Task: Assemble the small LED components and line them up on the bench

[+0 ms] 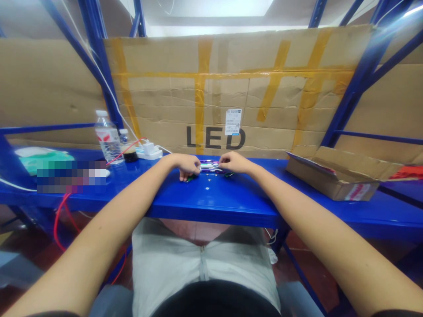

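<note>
Both my hands rest on a blue metal shelf (pixel 231 202) in front of me. My left hand (pixel 187 166) and my right hand (pixel 234 162) are curled, with fingers pinched on the two ends of a small bundle of thin purple and pink sticks (pixel 210 165) lying between them. A small green part (pixel 191 178) lies under my left hand's fingers and another (pixel 229 175) by my right hand. Two tiny round silver pieces (pixel 207 188) lie on the shelf just in front of the hands.
A water bottle (pixel 107 137), a small dark bottle (pixel 128 147) and a white power strip (pixel 150 151) with a red cable stand at the left. An open cardboard box (pixel 333 176) lies at the right. A taped cardboard sheet marked LED (pixel 231 92) forms the back wall.
</note>
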Demonstrator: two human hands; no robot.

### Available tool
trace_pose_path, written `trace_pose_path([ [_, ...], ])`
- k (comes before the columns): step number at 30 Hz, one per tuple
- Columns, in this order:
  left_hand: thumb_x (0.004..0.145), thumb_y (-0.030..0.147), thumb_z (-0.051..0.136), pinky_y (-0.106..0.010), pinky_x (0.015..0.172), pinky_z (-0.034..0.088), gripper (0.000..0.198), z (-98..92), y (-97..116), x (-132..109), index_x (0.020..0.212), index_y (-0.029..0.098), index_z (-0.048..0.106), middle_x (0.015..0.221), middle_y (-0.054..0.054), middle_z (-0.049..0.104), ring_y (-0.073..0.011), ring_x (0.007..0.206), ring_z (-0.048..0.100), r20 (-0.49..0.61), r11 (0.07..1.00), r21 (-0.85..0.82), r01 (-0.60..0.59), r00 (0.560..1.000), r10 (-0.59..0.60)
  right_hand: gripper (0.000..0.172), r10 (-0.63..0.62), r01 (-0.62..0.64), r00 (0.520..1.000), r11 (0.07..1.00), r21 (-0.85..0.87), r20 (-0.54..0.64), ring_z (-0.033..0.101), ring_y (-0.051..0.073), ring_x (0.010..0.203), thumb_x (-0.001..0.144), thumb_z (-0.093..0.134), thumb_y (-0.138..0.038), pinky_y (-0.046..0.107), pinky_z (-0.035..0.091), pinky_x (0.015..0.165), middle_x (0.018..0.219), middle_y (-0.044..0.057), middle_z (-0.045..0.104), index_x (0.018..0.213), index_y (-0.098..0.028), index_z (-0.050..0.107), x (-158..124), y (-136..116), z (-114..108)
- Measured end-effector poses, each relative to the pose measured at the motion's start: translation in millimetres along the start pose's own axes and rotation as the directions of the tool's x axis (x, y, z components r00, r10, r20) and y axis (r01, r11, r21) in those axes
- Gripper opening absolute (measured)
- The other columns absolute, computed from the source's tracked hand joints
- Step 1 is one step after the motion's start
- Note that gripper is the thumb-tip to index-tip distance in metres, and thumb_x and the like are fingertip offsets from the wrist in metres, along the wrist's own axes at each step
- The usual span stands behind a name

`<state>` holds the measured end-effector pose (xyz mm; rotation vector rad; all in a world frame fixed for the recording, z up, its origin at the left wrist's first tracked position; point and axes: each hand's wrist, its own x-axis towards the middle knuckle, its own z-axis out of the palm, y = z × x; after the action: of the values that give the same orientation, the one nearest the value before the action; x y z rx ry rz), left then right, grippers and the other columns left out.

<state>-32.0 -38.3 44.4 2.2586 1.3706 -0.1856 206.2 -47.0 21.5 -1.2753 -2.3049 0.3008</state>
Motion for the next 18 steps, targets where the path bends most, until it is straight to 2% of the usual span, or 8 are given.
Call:
trace_pose_path([
  [4, 0.075, 0.029, 0.056, -0.032, 0.053, 0.055, 0.028, 2.3, 5.3, -0.2, 0.101, 0.016, 0.058, 0.060, -0.004, 0.066, -0.0221, 0.052, 0.067, 0.000, 0.996, -0.056, -0.066, 0.998, 0.066, 0.014, -0.006, 0.006, 1.000, 1.000, -0.006, -0.005, 0.063, 0.016, 0.074, 0.083, 0.062, -0.019, 0.025, 0.044, 0.066, 0.081, 0.007, 0.074, 0.086, -0.013, 0.073, -0.8, -3.0, -0.6],
  [9, 0.075, 0.032, 0.055, -0.026, 0.049, 0.049, 0.022, -1.5, -0.3, 5.0, 0.091, 0.017, 0.058, 0.071, -0.006, 0.068, -0.0193, 0.057, 0.067, -0.142, 0.985, 0.015, -0.169, 0.975, 0.170, 0.013, -0.001, 0.001, 1.000, 1.000, -0.009, -0.013, 0.062, 0.015, 0.072, 0.084, 0.061, -0.019, 0.023, 0.043, 0.065, 0.079, 0.006, 0.073, 0.086, -0.012, 0.073, -1.2, -5.7, -0.5],
  [13, 0.073, 0.035, 0.056, -0.024, 0.049, 0.044, 0.022, -9.6, -7.2, 1.8, 0.086, 0.018, 0.059, 0.067, -0.005, 0.066, -0.0177, 0.057, 0.063, -0.256, 0.982, 0.155, -0.104, 0.956, 0.142, 0.013, -0.005, 0.004, 1.000, 1.000, -0.004, -0.012, 0.063, 0.016, 0.074, 0.085, 0.061, -0.019, 0.024, 0.044, 0.066, 0.081, 0.006, 0.074, 0.086, -0.013, 0.073, -0.8, -4.9, -0.4],
  [15, 0.071, 0.035, 0.058, -0.025, 0.051, 0.044, 0.022, -12.7, -9.8, -1.9, 0.086, 0.018, 0.060, 0.067, -0.005, 0.066, -0.0179, 0.059, 0.063, -0.233, 0.982, 0.184, -0.046, 0.968, 0.089, 0.013, -0.015, 0.015, 1.000, 1.000, -0.003, -0.011, 0.064, 0.016, 0.076, 0.085, 0.061, -0.019, 0.025, 0.045, 0.067, 0.083, 0.007, 0.074, 0.086, -0.013, 0.073, -0.4, -3.7, -0.3],
  [18, 0.067, 0.033, 0.061, -0.025, 0.056, 0.047, 0.024, -13.1, -11.2, -5.1, 0.086, 0.019, 0.061, 0.071, -0.006, 0.068, -0.0192, 0.064, 0.064, -0.109, 0.990, 0.141, 0.012, 0.994, 0.004, 0.013, -0.022, 0.022, 1.000, 1.000, -0.003, -0.011, 0.064, 0.017, 0.076, 0.084, 0.061, -0.019, 0.025, 0.045, 0.068, 0.084, 0.007, 0.074, 0.086, -0.013, 0.073, 0.6, -1.5, 0.4],
])
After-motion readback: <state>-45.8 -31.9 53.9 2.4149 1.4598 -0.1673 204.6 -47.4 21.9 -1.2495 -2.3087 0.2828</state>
